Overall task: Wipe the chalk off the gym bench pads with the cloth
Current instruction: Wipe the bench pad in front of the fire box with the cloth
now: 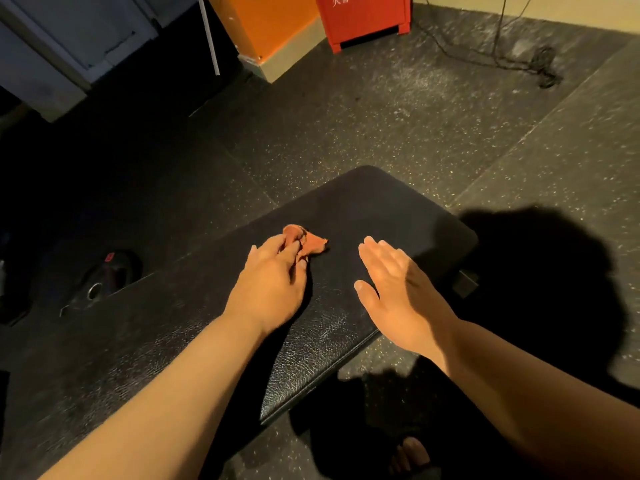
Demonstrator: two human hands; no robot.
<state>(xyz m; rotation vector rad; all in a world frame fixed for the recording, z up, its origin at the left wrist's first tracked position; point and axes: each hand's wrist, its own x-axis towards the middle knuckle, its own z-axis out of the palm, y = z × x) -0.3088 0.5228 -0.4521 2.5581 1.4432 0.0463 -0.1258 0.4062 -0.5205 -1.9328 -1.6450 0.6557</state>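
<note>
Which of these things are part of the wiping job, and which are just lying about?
In the job: cloth, bench pad, left hand holding the cloth, right hand open above the pad.
Lying about: red cabinet, orange box, cable on the floor.

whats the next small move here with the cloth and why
Probably draw the cloth across the bench pad toward its far end as a first wiping stroke. The left hand grips the cloth, which lies bunched on the pad, while the right hand is open, fingers straight, holding nothing. No chalk is clearly visible in this dim light, so the starting spot is a guess.
</note>
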